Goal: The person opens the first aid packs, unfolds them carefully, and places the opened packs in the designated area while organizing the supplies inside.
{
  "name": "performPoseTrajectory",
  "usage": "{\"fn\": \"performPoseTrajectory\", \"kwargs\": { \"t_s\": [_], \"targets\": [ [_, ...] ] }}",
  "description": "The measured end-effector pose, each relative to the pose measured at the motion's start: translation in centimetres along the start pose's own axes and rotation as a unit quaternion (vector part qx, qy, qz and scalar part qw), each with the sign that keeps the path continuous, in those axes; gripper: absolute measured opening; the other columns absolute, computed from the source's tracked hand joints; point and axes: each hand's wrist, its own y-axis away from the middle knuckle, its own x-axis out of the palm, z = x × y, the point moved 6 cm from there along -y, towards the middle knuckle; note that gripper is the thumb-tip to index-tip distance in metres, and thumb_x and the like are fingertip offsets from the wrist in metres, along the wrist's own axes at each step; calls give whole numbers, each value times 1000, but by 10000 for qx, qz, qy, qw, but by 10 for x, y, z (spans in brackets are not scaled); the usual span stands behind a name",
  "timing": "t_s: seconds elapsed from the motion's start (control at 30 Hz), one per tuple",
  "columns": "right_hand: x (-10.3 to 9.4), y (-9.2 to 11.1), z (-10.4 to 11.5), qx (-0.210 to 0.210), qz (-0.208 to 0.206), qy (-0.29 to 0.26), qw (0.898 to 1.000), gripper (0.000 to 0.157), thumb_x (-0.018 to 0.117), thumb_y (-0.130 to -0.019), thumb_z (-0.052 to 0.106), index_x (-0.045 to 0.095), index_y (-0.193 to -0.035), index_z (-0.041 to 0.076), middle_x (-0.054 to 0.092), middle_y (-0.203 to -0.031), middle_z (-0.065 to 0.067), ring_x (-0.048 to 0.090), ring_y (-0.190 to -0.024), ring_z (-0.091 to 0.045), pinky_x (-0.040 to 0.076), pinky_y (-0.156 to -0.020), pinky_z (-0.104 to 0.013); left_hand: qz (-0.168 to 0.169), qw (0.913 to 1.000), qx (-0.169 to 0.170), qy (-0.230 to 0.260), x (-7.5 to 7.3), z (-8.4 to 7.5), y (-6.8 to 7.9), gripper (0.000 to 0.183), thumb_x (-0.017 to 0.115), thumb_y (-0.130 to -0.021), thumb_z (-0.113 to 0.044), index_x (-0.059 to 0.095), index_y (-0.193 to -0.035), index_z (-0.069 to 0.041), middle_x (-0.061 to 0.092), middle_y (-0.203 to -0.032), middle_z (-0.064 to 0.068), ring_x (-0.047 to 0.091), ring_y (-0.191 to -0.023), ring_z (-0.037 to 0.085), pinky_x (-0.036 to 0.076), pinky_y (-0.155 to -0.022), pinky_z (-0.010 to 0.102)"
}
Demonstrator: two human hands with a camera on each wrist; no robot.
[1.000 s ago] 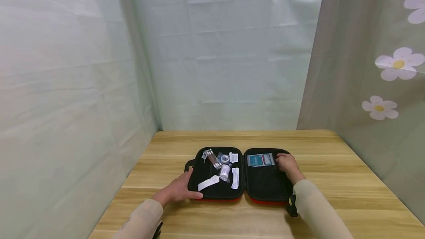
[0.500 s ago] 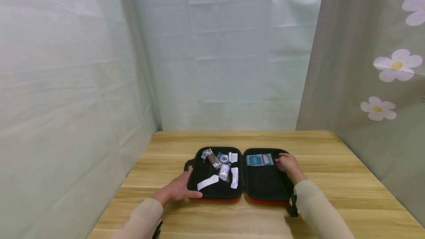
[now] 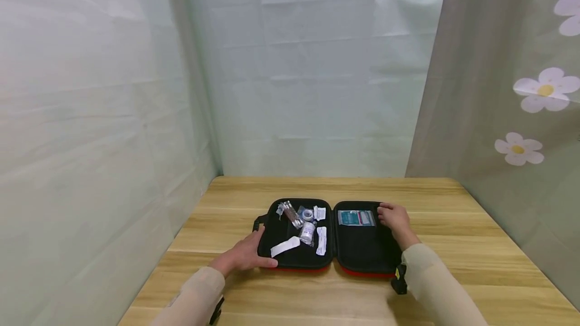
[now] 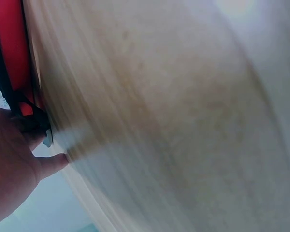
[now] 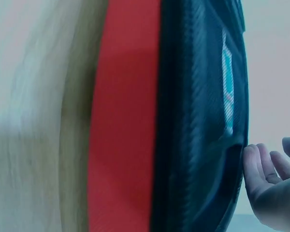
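A black-lined first-aid case (image 3: 367, 253) with a red shell lies unfolded on the table. Its left half holds white paper packets (image 3: 285, 246), a small wrapped bottle (image 3: 307, 233), a tape roll (image 3: 307, 215) and a clear pack of brown tubes (image 3: 292, 215). A teal packet (image 3: 356, 218) sits in the right half, behind mesh. My left hand (image 3: 248, 253) rests against the case's left front corner, thumb stretched along the front edge, fingers near the black handle (image 4: 34, 121). My right hand (image 3: 394, 218) has its loosely bent fingertips at the right half's back right rim, thumb apart.
The wooden table (image 3: 290, 301) carries the case in its middle. Pale curtains (image 3: 317, 89) enclose the table at the back and both sides, the right one printed with white flowers (image 3: 518, 149). A black strap end (image 3: 399, 280) hangs by the right sleeve.
My right hand has moved slightly back, from inside the right half near the teal packet out to the back right rim. The left hand keeps its place at the corner.
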Motion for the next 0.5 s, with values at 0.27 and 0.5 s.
{"fn": "performPoseTrajectory", "kwargs": {
  "t_s": [0.27, 0.5],
  "targets": [
    [22, 11, 16, -14, 180, -217, 9996, 42, 50, -103, 12, 47, -139, -11, 49, -137, -33, 55, -120, -43, 44, -102, -49, -29, 10000, 20, -71, -1, -1, 1, 119, 81, -73, -59, 21, -154, 6, 31, -154, 29, 30, -141, 45, 28, -112, 57],
    [48, 21, 21, -101, 357, -305, 9988, 39, 55, -102, 13, 53, -135, -8, 56, -131, -30, 59, -116, -42, 48, -98, -47, -26, 10000, -26, -55, 0, 0, 1, 121, 80, -72, -62, 21, -154, 5, 31, -154, 29, 30, -141, 45, 27, -112, 58]
  ]
}}
